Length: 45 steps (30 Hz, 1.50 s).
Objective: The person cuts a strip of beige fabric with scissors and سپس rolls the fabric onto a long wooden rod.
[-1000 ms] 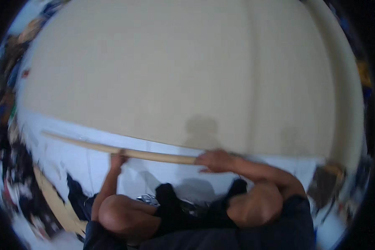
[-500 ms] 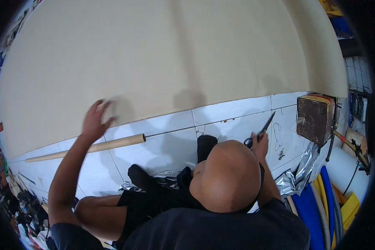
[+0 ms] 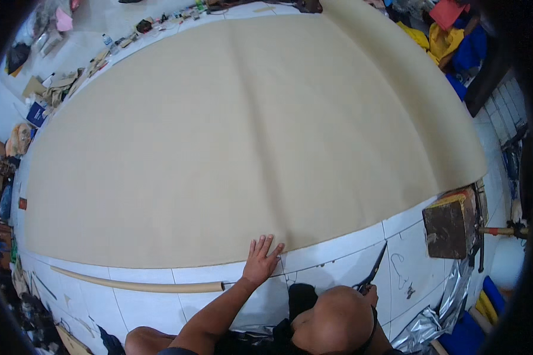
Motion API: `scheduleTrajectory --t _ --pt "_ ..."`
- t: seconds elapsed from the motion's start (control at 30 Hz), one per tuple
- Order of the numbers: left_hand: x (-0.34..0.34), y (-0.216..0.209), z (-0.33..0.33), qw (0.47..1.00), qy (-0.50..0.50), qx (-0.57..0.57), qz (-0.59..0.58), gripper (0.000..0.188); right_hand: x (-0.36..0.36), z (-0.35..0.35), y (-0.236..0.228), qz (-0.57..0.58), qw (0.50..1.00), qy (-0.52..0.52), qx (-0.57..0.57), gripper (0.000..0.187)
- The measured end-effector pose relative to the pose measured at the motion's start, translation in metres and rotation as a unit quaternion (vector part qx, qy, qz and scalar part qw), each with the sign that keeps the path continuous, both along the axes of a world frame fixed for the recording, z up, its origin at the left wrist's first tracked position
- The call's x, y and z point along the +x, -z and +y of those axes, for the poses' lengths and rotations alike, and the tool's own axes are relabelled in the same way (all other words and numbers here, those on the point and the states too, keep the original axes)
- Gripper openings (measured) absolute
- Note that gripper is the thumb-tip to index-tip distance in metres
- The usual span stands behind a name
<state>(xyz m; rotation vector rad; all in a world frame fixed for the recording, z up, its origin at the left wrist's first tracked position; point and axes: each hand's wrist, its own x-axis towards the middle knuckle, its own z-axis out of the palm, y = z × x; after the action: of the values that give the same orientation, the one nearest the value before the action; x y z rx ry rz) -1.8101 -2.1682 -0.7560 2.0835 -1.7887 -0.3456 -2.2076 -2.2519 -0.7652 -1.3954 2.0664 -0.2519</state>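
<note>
A large beige sheet is spread over the white tiled floor, its right side curling up into a roll. On its near edge rests my left hand, palm down with the fingers spread. My right hand grips the handles of a pair of dark scissors, partly hidden by the head in front. The blades point up and away, just short of the sheet's edge. A long cardboard tube lies on the tiles to the left, below the sheet.
A brown block-like box stands at the sheet's right corner, by a red-handled tool. Crumpled silver foil and blue and yellow rolls lie at lower right. Clutter lines the left and far sides. A thin wire loop lies near the scissors.
My left hand has come from the left, above the tube, to the right and down onto the sheet's near edge. The view has shifted, showing more of the far side. The scissors stay in my right hand.
</note>
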Motion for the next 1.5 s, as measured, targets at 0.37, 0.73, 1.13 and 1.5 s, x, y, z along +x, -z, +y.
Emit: scheduleTrajectory --t 0.37,0.73,1.13,1.5 --pt "0.011 0.002 -0.020 0.999 -0.005 0.001 0.032 0.026 0.124 0.028 -0.200 -0.068 0.901 -0.429 -0.001 0.012" --pt "0.015 -0.025 -0.026 0.986 -0.082 0.005 0.145 0.012 0.230 0.008 -0.316 0.085 0.603 -0.793 0.021 0.017" --pt "0.010 -0.033 -0.018 0.986 -0.077 -0.047 0.141 0.028 0.192 0.009 -0.229 -0.172 0.727 -0.653 0.123 0.033" --pt "0.007 -0.014 -0.016 0.982 -0.082 -0.119 0.118 0.012 0.211 0.015 -0.184 -0.238 0.806 -0.320 0.437 0.044"
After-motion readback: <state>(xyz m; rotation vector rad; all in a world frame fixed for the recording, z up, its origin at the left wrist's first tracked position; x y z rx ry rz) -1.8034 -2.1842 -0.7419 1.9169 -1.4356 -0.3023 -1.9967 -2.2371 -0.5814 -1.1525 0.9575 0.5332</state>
